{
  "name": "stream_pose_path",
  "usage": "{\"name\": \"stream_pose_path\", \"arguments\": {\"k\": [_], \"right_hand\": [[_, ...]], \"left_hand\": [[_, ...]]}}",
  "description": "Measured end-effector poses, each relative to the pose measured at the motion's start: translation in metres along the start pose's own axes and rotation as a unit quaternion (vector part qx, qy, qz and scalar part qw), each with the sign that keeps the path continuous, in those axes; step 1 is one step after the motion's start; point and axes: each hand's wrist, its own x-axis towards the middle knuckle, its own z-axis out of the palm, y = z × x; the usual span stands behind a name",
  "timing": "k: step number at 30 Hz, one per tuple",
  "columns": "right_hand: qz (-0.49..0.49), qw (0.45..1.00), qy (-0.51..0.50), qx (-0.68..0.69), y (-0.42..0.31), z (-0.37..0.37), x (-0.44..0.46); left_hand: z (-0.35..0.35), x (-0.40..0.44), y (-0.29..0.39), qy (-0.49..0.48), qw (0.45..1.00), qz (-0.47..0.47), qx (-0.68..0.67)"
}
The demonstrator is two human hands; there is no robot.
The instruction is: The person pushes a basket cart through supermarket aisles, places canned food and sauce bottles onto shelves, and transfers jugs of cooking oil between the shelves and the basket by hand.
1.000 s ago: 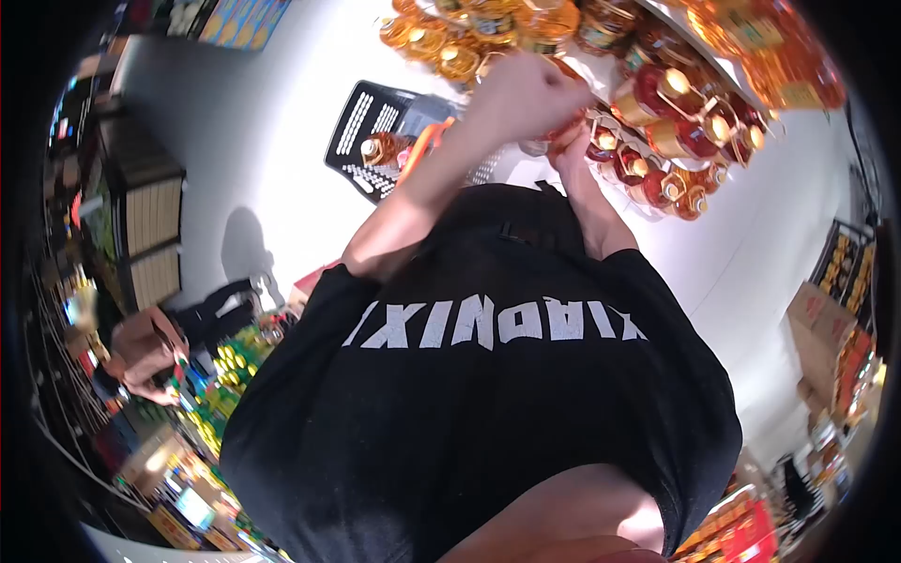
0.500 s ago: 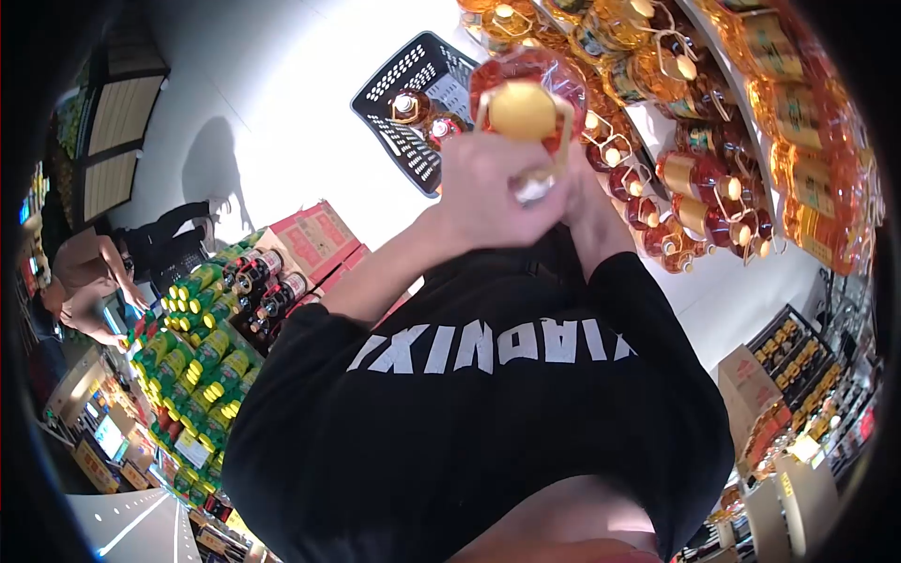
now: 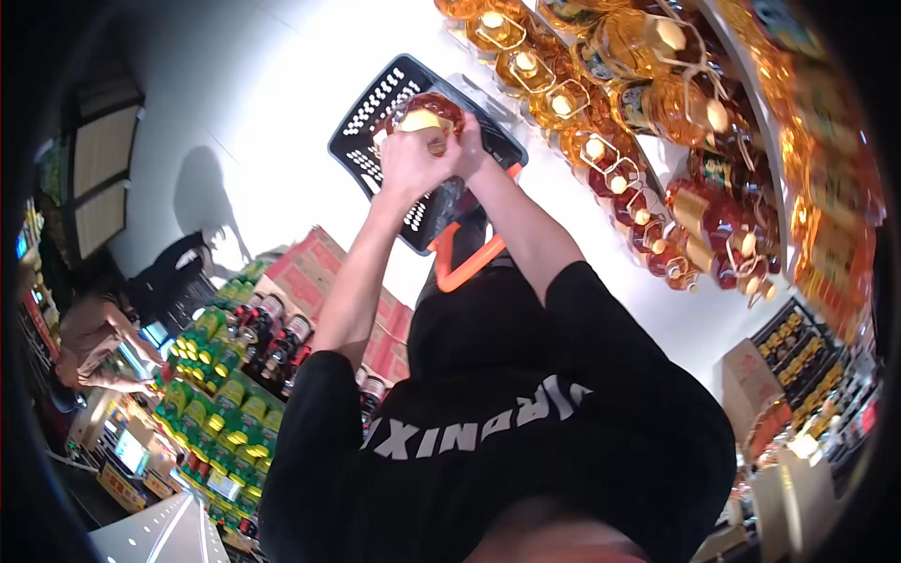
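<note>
My left hand [image 3: 413, 164] is closed around the upper part of a big oil bottle [image 3: 446, 110] with reddish-amber contents and a yellow patch on top. My right hand [image 3: 467, 150] grips the same bottle from its right side. Hands and bottle are over the dark grey shopping basket [image 3: 361, 80], which has perforated walls and stands on the pale floor. Its orange handle [image 3: 469, 267] hangs down on the side nearest me. The bottle and my hands hide most of the basket's inside, so I cannot tell whether the bottle touches the bottom.
Rows of oil bottles [image 3: 563, 101] with pale caps and loop handles line the right, beside a shelf of more bottles [image 3: 648, 103]. At left stand red cartons [image 3: 314, 281] and stacked green bottles [image 3: 221, 422]. Another person [image 3: 103, 333] bends at the far left.
Both hands have carried the bottle away from me and leftward, from beside the basket to over it. The basket's orange handle has come into view.
</note>
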Motion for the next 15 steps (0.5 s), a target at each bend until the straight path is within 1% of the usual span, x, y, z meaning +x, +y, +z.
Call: {"name": "stream_pose_path", "arguments": {"k": [1, 2, 3, 4, 6, 7, 8, 9, 11, 12, 13, 15], "right_hand": [[-0.007, 0.999, 0.032, -0.038, 0.001, -0.024, 0.013], [0.003, 0.995, 0.101, -0.008, 0.008, -0.063, 0.040], [0.016, 0.985, 0.169, 0.020, 0.008, -0.076, 0.059], [0.059, 0.952, 0.302, 0.002, 0.006, -0.093, 0.068], [0.056, 0.933, 0.349, -0.065, 0.009, -0.124, 0.085], [0.052, 0.922, 0.370, -0.097, 0.014, -0.151, 0.100], [0.059, 0.908, 0.408, -0.074, 0.026, -0.190, 0.119], [0.076, 0.896, 0.406, -0.163, 0.030, -0.211, 0.122], [0.126, 0.856, 0.391, -0.315, 0.026, -0.218, 0.115], [0.158, 0.829, 0.380, -0.379, 0.019, -0.207, 0.109], [0.208, 0.802, 0.363, -0.425, -0.001, -0.162, 0.096], [0.259, 0.770, 0.196, -0.550, -0.005, -0.182, 0.075]], "left_hand": [[0.014, 0.012, -0.016, -0.035, 0.999, -0.016, 0.017], [0.033, 0.019, -0.036, -0.047, 0.998, -0.040, 0.018], [0.050, 0.026, -0.053, -0.080, 0.994, -0.059, 0.036], [0.066, 0.032, -0.070, -0.099, 0.991, -0.080, 0.026], [0.102, 0.037, -0.103, -0.127, 0.985, -0.115, 0.002], [0.118, 0.041, -0.120, -0.140, 0.982, -0.123, -0.006], [0.136, 0.046, -0.137, -0.165, 0.976, -0.139, -0.010], [0.147, 0.054, -0.145, -0.191, 0.969, -0.154, 0.014], [0.177, 0.060, -0.176, -0.199, 0.964, -0.175, 0.009], [0.186, 0.067, -0.192, -0.229, 0.950, -0.211, 0.009], [0.202, 0.065, -0.211, -0.237, 0.943, -0.236, 0.001], [0.242, 0.066, -0.249, -0.294, 0.922, -0.248, 0.050]]}}
